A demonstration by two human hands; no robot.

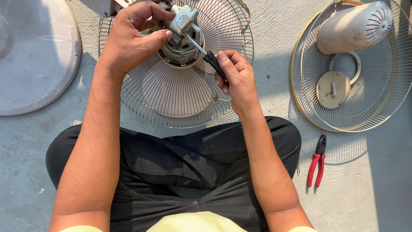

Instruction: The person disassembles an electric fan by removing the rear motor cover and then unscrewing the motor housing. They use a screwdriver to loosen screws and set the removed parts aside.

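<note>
Bright, hard sunlight throws crisp shadows across the concrete floor (266, 25); focus sharp, no blur

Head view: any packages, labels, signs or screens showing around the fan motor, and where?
No packages, signs or screens show.
Possible label: a small pale patch on the grey gear housing atop the fan motor, beside the left hand; too small to be sure it is a sticker.
The right hand holds a black-handled screwdriver; no label visible on it.
</note>
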